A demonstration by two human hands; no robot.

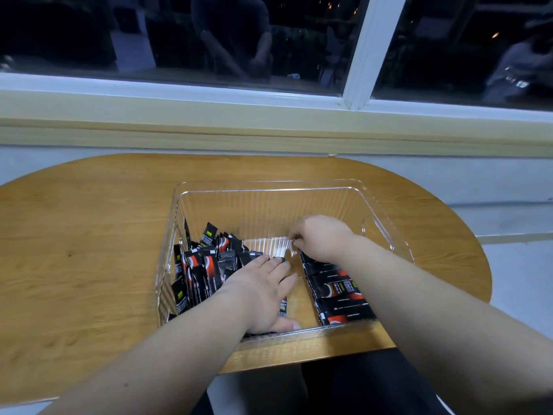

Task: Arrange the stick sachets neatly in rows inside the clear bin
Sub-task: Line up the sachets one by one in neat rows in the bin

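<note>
Head view: left hand [260,295] spread flat, touching jumbled black-and-red stick sachets [206,265] at the left of the clear plastic bin [269,184]; right hand [320,238] curled at the far end of the neat right row [338,292], grip unclear.

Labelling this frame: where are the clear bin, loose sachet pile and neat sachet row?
clear bin [269,185]: head view, far rim.
loose sachet pile [206,265]: head view, pile's middle.
neat sachet row [338,290]: head view, middle sachet.
</note>
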